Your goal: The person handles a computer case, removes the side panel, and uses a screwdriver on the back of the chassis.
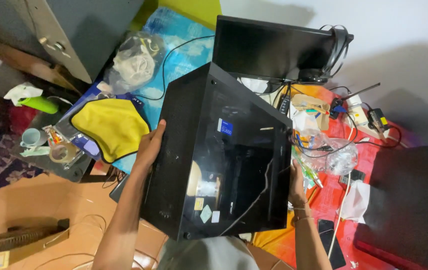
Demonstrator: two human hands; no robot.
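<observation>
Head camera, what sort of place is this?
Probably a room at home used for computer work. Both hands, left and right, hold a black PC case; behind it stand a monitor and tangled cables, with a yellow cloth nearby.

Single view, head-worn camera. Looks steeply down from above the person's chest, close over a black computer case [219, 155] that fills the centre. Forearms enter from the bottom edge. Frame reaches the monitor [269, 47] at top and the floor at lower left.
</observation>
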